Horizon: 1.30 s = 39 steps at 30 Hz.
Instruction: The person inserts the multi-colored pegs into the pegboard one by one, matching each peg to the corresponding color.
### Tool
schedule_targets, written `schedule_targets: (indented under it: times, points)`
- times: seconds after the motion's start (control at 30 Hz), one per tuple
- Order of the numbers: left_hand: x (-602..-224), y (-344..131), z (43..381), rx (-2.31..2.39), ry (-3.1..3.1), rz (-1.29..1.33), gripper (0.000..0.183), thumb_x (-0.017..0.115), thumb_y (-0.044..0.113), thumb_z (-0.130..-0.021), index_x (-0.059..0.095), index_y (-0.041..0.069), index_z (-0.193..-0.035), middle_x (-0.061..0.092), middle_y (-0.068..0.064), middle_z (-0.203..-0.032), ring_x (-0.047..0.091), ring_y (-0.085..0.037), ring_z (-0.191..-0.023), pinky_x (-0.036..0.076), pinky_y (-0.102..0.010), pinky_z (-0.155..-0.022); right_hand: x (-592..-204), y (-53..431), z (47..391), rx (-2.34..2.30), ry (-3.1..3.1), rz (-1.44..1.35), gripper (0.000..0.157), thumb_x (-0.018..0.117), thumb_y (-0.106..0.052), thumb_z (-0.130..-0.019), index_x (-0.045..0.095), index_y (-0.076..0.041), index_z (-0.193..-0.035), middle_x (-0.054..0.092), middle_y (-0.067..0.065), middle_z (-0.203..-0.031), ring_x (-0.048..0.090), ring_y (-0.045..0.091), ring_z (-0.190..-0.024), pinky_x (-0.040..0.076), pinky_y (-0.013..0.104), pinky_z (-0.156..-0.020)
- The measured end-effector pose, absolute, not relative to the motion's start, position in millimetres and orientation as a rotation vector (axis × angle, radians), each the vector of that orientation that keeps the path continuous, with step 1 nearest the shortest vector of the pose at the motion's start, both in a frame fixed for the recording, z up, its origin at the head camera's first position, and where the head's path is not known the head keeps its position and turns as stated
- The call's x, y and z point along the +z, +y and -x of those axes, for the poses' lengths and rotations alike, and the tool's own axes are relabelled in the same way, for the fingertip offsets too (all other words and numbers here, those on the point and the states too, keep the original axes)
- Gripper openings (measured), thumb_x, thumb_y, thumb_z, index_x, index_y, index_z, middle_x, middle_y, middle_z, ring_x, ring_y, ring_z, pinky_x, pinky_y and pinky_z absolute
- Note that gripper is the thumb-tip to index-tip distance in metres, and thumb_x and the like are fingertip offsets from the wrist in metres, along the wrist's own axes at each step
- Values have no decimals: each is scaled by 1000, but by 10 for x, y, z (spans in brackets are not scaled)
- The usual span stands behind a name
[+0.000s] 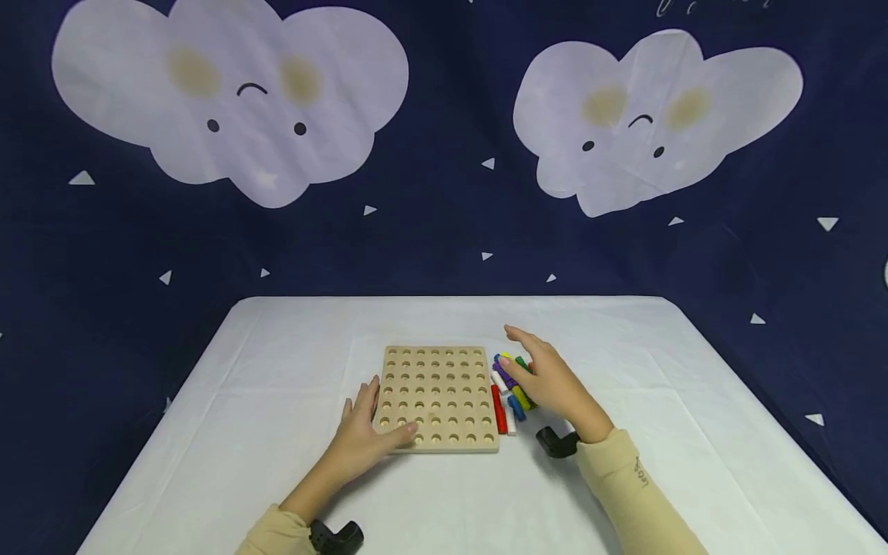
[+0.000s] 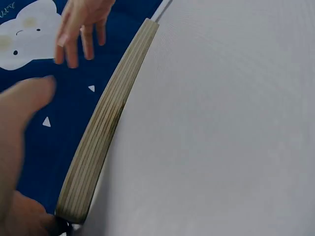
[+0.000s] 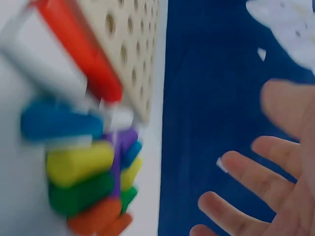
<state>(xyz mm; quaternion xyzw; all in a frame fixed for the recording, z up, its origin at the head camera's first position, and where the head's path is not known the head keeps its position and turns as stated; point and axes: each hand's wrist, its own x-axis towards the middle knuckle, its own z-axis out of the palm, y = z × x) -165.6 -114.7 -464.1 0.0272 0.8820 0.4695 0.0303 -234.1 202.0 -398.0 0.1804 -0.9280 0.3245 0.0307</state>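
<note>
A square wooden pegboard (image 1: 442, 399) with rows of round holes lies flat on the table. My left hand (image 1: 364, 439) rests at its left side, thumb over the near left corner and fingers along the left edge. To the board's right is a pile of coloured pegs (image 3: 81, 164) in red, white, blue, yellow, green, orange and purple. My right hand (image 1: 555, 381) hovers above that pile with its fingers spread, holding nothing. In the right wrist view the fingers (image 3: 251, 179) are apart from the pegs. A red peg (image 1: 499, 408) lies along the board's right edge.
A white cloth covers the table (image 1: 277, 370). Behind it hangs a dark blue backdrop (image 1: 444, 231) with clouds and small white triangles. Each wrist wears a black camera mount, the right one (image 1: 557, 442) low over the table.
</note>
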Motion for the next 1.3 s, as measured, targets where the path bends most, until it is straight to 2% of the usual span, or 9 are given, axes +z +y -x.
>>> schedule_targets:
  times: [0.03,0.1,0.2,0.33,0.47,0.67,0.93,1.3]
  points:
    - [-4659,-1135,1649,1371,2762,-110,123,75,67,-73,10,8,-160,14,-23,-164,0,-43,-153,-2,-64,-122,-4004,2069,2373,992,-2865,-532,58,58,-34,-101,38,-19,-153,50,12,-149,43,35,-140,42,59,-110]
    - [-4691,-1114,1635,1223,2836,-155,133,76,74,-66,11,6,-160,7,-22,-165,3,-43,-153,2,-63,-123,-4046,2174,2436,945,-2888,-472,53,57,-30,-102,42,-16,-151,55,15,-142,48,38,-133,45,59,-106]
    - [-4722,-1089,1621,1086,2927,-234,142,76,78,-60,10,0,-158,6,-21,-165,7,-39,-154,5,-57,-125,-4110,2321,2533,849,-2937,-394,49,57,-26,-101,47,-10,-147,60,18,-132,55,38,-120,48,58,-100]
    - [-4738,-1069,1607,1076,2981,-276,141,81,72,-61,10,-4,-157,8,-21,-165,10,-38,-154,7,-56,-126,-4176,2437,2623,765,-3038,-329,47,59,-27,-100,54,-4,-141,64,16,-117,59,30,-101,52,48,-87]
    - [-4750,-1056,1592,1097,2983,-266,138,83,66,-63,12,-6,-156,10,-21,-165,11,-38,-154,8,-57,-125,-4223,2445,2680,699,-3142,-314,46,63,-31,-98,60,-4,-135,64,11,-106,56,22,-89,50,37,-77]
    - [-4762,-1049,1590,1088,3003,-260,136,84,64,-63,14,-6,-156,13,-21,-164,13,-38,-153,10,-57,-125,-4247,2414,2762,617,-3191,-315,45,68,-33,-94,65,-4,-128,67,11,-106,57,22,-89,52,42,-82]
    - [-4756,-1050,1596,1069,3013,-262,136,84,65,-62,15,-6,-156,14,-22,-164,13,-37,-153,11,-56,-125,-4234,2398,2843,621,-3214,-317,37,68,-33,-94,70,-4,-117,69,8,-102,57,21,-87,51,41,-80]
    - [-4763,-1076,1597,1054,3026,-277,134,83,65,-63,17,-8,-155,16,-24,-163,15,-39,-152,12,-58,-124,-4208,2255,2875,530,-3229,-237,27,68,-31,-90,72,-7,-102,67,6,-93,57,20,-77,48,32,-66]
